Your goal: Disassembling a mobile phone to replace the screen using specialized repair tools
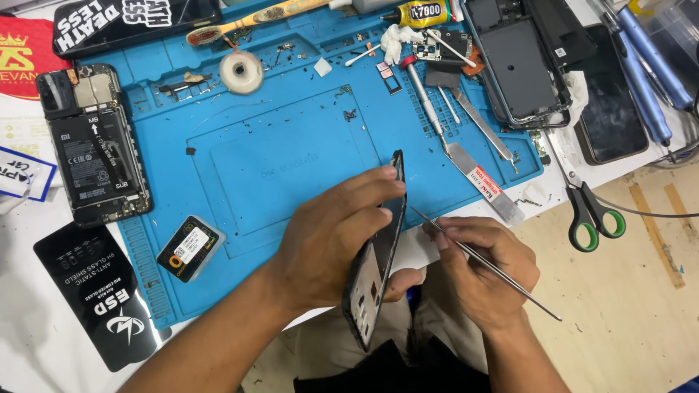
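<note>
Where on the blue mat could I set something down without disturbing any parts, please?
The mat is bare in its middle, between the tape roll and the left hand, which holds a phone frame. The mat's top edge and right side, around the screwdriver and opened phone, are crowded.

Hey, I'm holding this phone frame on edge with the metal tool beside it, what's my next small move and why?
Probably bring the tip of the thin metal tool up to the edge of the phone frame. The left hand holds the frame upright on its edge, while the right hand holds the tool with its tip just short of the frame, not clearly touching.
</note>
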